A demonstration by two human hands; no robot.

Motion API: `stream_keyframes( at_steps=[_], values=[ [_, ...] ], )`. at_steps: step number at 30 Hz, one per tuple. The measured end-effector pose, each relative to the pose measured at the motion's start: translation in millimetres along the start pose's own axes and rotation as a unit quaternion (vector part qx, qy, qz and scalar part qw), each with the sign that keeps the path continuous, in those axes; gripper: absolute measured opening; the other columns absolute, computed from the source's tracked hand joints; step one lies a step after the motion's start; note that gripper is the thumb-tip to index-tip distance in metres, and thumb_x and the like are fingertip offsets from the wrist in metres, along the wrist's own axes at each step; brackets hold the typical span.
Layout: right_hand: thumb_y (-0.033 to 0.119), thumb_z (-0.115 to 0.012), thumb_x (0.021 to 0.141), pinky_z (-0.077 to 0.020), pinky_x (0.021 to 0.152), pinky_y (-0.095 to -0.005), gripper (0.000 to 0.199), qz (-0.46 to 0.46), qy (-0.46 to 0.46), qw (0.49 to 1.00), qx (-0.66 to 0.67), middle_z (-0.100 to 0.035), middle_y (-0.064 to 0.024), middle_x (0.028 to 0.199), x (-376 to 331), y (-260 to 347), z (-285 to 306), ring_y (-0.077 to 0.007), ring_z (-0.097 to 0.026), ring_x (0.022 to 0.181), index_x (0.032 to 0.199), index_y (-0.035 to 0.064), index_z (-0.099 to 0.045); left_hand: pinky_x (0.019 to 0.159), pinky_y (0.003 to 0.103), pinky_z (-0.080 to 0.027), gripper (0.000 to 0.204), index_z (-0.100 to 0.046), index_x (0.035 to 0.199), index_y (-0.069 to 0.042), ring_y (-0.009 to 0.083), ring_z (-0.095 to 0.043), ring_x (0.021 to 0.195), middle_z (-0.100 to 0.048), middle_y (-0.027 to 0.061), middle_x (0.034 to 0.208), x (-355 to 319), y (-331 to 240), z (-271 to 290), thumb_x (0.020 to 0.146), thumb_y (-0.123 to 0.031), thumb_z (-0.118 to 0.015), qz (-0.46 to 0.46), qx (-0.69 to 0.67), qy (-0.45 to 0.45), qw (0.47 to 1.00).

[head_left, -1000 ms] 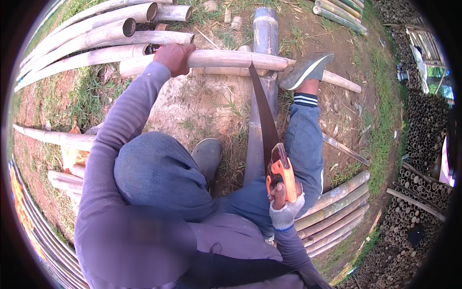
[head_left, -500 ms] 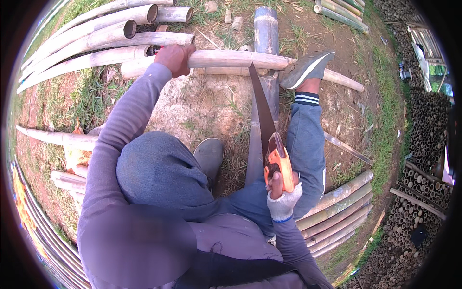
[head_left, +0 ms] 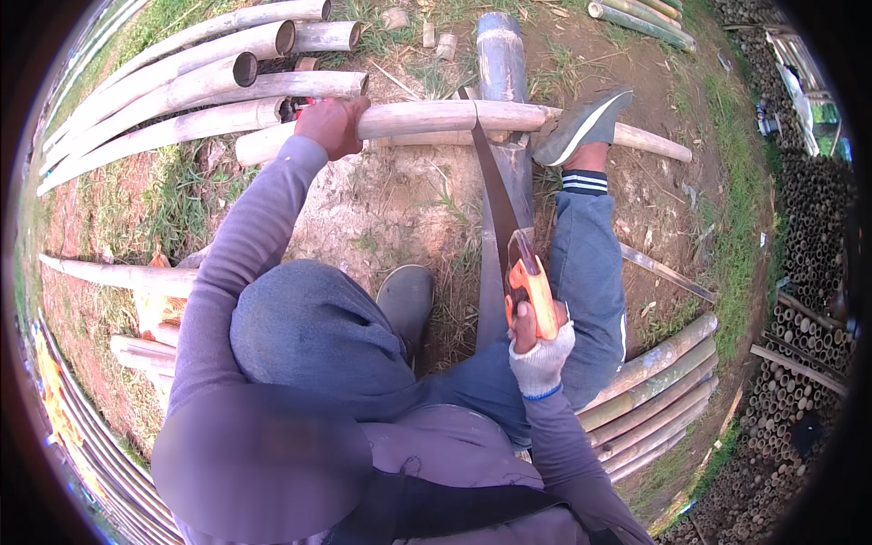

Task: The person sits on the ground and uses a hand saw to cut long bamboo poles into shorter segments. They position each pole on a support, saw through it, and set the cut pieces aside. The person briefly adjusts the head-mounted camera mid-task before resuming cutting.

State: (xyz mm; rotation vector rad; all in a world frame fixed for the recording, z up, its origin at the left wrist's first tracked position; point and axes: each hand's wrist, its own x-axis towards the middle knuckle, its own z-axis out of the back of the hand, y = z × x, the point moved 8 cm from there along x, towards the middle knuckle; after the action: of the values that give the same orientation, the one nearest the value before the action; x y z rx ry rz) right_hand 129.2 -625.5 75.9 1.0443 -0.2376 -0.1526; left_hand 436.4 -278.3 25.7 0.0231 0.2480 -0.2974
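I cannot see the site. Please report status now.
Left hand grips bamboo pole. Right hand holds saw, blade on pole. Right shoe braces pole.

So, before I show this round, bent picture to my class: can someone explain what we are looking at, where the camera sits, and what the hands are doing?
The camera is worn on a person's head and looks down, so the wide lens bends straight edges near the rim. There is no machine here: a person works with two hands. The left hand, bare, presses on a pale bamboo pole that lies across a thicker grey pole. The right hand, in a light fingerless glove, has its grip on the orange handle of a hand saw, whose blade meets the pale pole. A grey shoe rests on that pole too. The dirt and grass ground holds more cut bamboo poles on all sides.
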Motion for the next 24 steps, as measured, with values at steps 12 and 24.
stream_keyframes(
  at_steps=[12, 24],
  values=[
    [0.025, -0.075, 0.102, -0.0507, 0.060, -0.0361, 0.029, 0.007, -0.057, 0.997, -0.060, -0.069, -0.0122, 0.076, 121.4, 5.1, -54.7, -0.0214, -0.068, 0.066, 0.096, -0.0017, -0.068, 0.085, 0.052, -0.061, 0.045, -0.062, 0.120, -0.017, 0.0375, -0.076, 0.098, -0.078, 0.0149, 0.104, 14.1, -16.3, 7.4, 0.081, -0.028, -0.080, -0.016, -0.036, -0.014, 0.999],
    [0.028, -0.078, 0.099, -0.0523, 0.066, -0.0437, 0.034, 0.016, -0.090, 0.992, -0.088, -0.069, -0.0185, 0.077, 156.6, 15.7, -70.9, -0.0343, -0.069, 0.070, 0.096, -0.0032, -0.067, 0.085, 0.053, -0.059, 0.044, -0.065, 0.122, -0.020, 0.0390, -0.075, 0.100, -0.077, 0.0149, 0.106, 7.4, -19.6, -11.7, 0.082, -0.028, -0.079, -0.021, -0.074, -0.029, 0.997]
  ],
)
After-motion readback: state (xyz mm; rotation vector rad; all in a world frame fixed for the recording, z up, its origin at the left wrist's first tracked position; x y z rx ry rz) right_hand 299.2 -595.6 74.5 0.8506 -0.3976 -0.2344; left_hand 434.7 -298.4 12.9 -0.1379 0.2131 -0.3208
